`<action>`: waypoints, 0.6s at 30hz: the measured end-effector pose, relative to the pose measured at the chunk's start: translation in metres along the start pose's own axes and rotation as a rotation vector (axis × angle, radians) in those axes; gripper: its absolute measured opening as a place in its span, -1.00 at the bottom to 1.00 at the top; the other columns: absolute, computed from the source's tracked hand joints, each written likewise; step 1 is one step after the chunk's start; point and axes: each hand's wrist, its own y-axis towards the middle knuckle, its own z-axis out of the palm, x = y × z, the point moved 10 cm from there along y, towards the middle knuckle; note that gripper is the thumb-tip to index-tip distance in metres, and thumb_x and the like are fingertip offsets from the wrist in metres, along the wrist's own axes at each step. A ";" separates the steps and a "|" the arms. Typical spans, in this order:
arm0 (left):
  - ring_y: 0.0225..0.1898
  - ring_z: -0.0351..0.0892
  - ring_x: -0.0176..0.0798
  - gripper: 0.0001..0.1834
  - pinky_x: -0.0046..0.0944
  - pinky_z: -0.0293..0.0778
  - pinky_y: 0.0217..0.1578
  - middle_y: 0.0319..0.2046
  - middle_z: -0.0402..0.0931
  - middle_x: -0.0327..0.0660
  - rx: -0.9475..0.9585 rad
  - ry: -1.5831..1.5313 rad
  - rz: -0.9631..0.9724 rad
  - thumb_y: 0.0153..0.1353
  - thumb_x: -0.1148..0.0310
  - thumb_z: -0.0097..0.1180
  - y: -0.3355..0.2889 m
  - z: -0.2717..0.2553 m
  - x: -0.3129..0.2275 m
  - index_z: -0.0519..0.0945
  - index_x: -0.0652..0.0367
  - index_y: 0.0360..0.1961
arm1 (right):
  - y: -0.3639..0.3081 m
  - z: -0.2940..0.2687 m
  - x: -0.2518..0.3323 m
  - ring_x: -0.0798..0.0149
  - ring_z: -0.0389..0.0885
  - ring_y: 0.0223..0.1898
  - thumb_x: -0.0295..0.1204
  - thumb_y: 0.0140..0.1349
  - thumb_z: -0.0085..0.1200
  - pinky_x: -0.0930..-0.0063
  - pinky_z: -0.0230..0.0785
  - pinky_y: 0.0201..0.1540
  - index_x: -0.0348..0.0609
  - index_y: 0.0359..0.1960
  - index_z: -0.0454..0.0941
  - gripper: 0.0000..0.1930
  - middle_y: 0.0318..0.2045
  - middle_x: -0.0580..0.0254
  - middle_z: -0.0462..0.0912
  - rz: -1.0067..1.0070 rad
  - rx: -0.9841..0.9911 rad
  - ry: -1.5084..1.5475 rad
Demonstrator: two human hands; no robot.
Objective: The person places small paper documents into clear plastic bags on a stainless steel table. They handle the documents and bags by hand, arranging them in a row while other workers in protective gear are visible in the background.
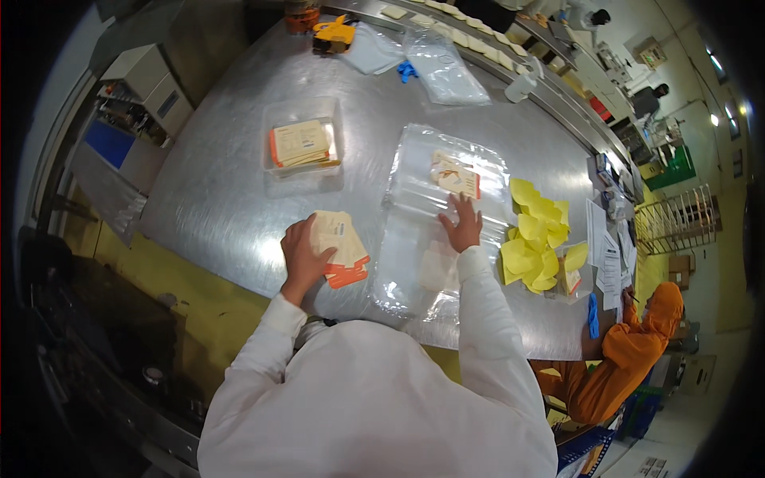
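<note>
A fanned stack of cream printed cards (339,243) with orange edges is gripped by my left hand (301,256) near the front of the steel table. My right hand (462,225) reaches over a pile of clear plastic bags (406,231), fingers spread and slightly bent. Its fingertips are at the lower edge of a cream card with an orange end (456,175), which lies on the upper part of the bags; I cannot tell whether they touch it. Beyond my left hand, a clear plastic tub (341,159) holds another stack of such cards (299,143).
Crumpled yellow sheets (535,231) lie right of the bags, next to a small clear container (580,288). Blue gloves (593,315), papers (607,263) and a person in orange (637,358) are farther right. At the back are more plastic bags (446,72) and a yellow tool (335,33).
</note>
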 end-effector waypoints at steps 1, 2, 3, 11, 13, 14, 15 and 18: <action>0.15 0.35 0.02 -0.11 0.02 0.24 0.16 0.06 0.47 -0.12 -0.005 0.002 -0.026 -0.21 0.47 0.47 0.001 0.001 0.004 0.39 0.11 0.26 | 0.000 -0.004 0.013 -0.04 0.15 0.44 -0.21 0.21 0.26 -0.14 -0.07 0.42 0.09 0.31 0.39 -0.39 0.39 -0.03 0.26 -0.038 -0.021 0.072; 0.14 0.36 0.02 -0.10 0.02 0.24 0.15 0.04 0.47 -0.14 -0.010 0.003 -0.050 -0.22 0.46 0.47 0.002 0.004 0.010 0.39 0.09 0.26 | -0.001 -0.009 0.026 -0.06 0.17 0.43 -0.22 0.21 0.26 -0.11 -0.05 0.42 0.07 0.31 0.39 -0.39 0.39 -0.04 0.27 -0.073 -0.042 0.145; 0.13 0.36 0.02 -0.10 0.02 0.25 0.14 0.03 0.48 -0.15 -0.013 -0.003 -0.066 -0.23 0.46 0.48 0.004 0.007 0.012 0.39 0.08 0.26 | -0.003 -0.016 0.038 -0.08 0.18 0.42 -0.23 0.21 0.25 -0.08 -0.03 0.42 0.05 0.31 0.39 -0.40 0.38 -0.04 0.28 -0.102 -0.071 0.211; 0.13 0.37 -0.03 -0.24 -0.01 0.19 0.17 -0.01 0.53 -0.19 -0.077 -0.037 -0.003 -0.19 0.53 0.42 0.006 0.006 0.002 0.50 0.06 0.16 | -0.079 0.016 0.136 -0.09 0.41 0.25 -0.44 0.14 0.29 0.10 0.22 0.29 -0.07 0.08 0.55 -0.57 0.16 -0.01 0.53 -0.161 0.032 0.598; 0.13 0.37 -0.03 -0.26 -0.01 0.20 0.16 -0.03 0.53 -0.20 -0.088 0.006 0.053 -0.17 0.50 0.41 0.007 0.006 -0.003 0.50 0.08 0.17 | -0.089 0.024 0.144 -0.06 0.43 0.22 -0.46 0.12 0.27 0.11 0.24 0.27 -0.06 0.03 0.58 -0.61 0.12 0.03 0.55 -0.125 0.054 0.654; 0.14 0.36 -0.03 -0.27 -0.01 0.20 0.17 -0.02 0.53 -0.19 -0.080 0.017 0.063 -0.17 0.50 0.41 0.008 0.007 -0.004 0.51 0.09 0.16 | -0.094 0.027 0.147 -0.05 0.43 0.22 -0.46 0.12 0.27 0.11 0.24 0.27 -0.06 0.02 0.58 -0.62 0.12 0.04 0.56 -0.103 0.074 0.670; 0.15 0.36 -0.03 -0.28 -0.01 0.19 0.18 -0.01 0.54 -0.19 -0.072 0.027 0.073 -0.16 0.50 0.40 0.008 0.008 -0.005 0.52 0.10 0.16 | -0.097 0.030 0.149 -0.05 0.43 0.21 -0.46 0.12 0.27 0.11 0.25 0.27 -0.06 0.01 0.59 -0.63 0.12 0.04 0.56 -0.082 0.094 0.685; 0.17 0.36 -0.03 -0.30 0.00 0.18 0.20 0.00 0.56 -0.18 -0.059 0.059 0.128 -0.14 0.49 0.39 0.009 0.009 -0.012 0.53 0.11 0.16 | -0.105 0.032 0.158 -0.02 0.49 0.15 -0.50 0.13 0.24 0.14 0.32 0.20 -0.07 -0.02 0.60 -0.66 0.05 0.08 0.60 -0.081 0.120 0.697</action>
